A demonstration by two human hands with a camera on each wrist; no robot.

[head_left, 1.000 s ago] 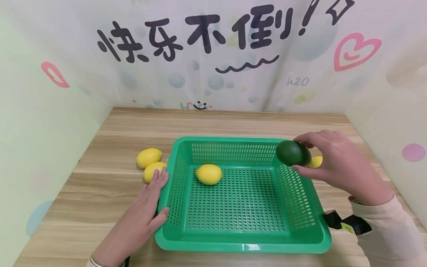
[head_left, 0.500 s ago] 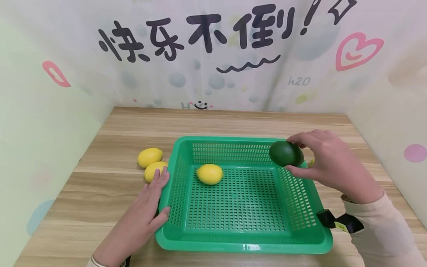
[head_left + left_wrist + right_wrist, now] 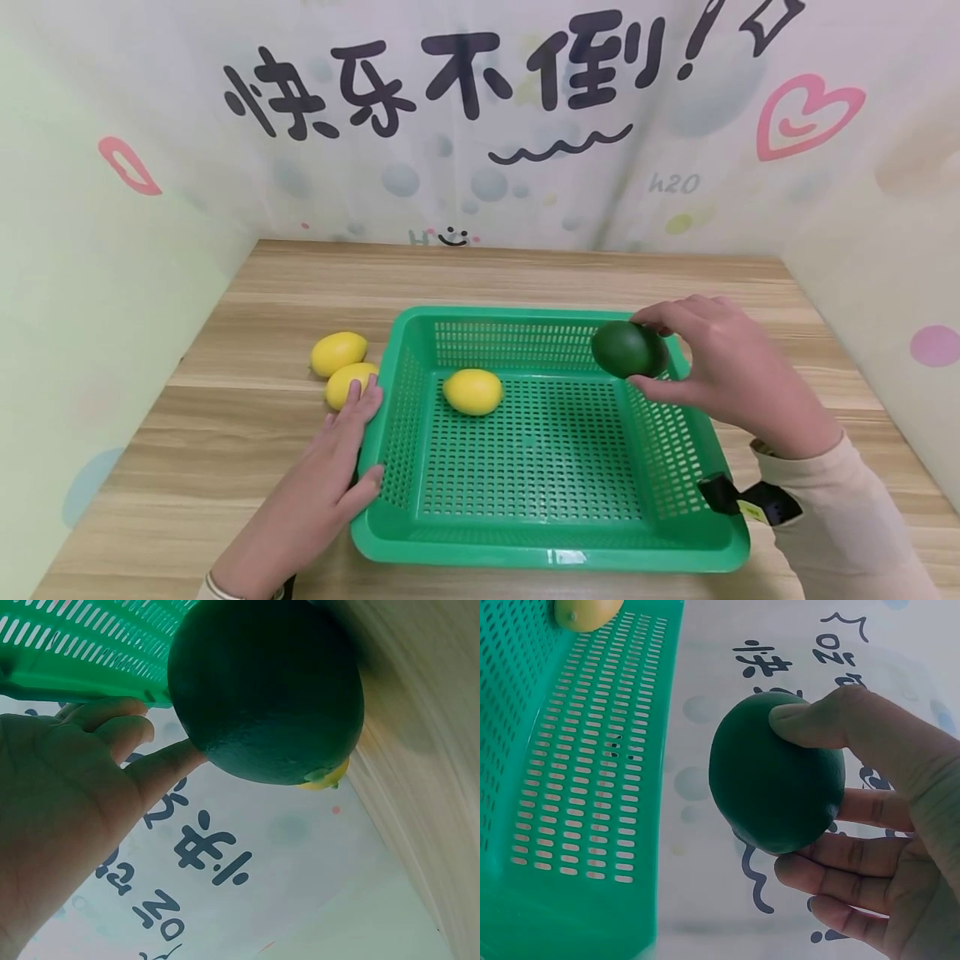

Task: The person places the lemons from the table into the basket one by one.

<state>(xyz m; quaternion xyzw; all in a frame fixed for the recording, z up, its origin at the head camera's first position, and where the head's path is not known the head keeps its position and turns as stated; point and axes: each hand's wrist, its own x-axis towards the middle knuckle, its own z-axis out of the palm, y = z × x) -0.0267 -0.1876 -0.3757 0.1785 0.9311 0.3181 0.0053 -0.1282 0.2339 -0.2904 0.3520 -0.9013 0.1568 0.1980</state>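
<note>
My right hand (image 3: 720, 367) pinches a dark green oval fruit (image 3: 628, 350) between thumb and fingers, over the back right part of the green basket (image 3: 555, 557). In the right wrist view the thumb presses one side of the fruit (image 3: 772, 780), with fingers under the other. My left hand (image 3: 330, 467) lies with fairly straight fingers along the basket's left rim. Close to its fingers, the left wrist view shows another dark green fruit (image 3: 262, 697) on the table, hidden from the head view. One lemon (image 3: 473, 392) lies inside the basket, toward the left.
Outside the basket's left side lie two lemons (image 3: 339, 354), the nearer one partly behind my left fingers. A wood-grain table (image 3: 240, 333) carries everything. Printed cloth walls (image 3: 525, 200) stand at the back and both sides.
My right hand has carried the dark green fruit leftward, further over the basket. A lemon seen behind that hand earlier is now covered. My left hand stays at the rim.
</note>
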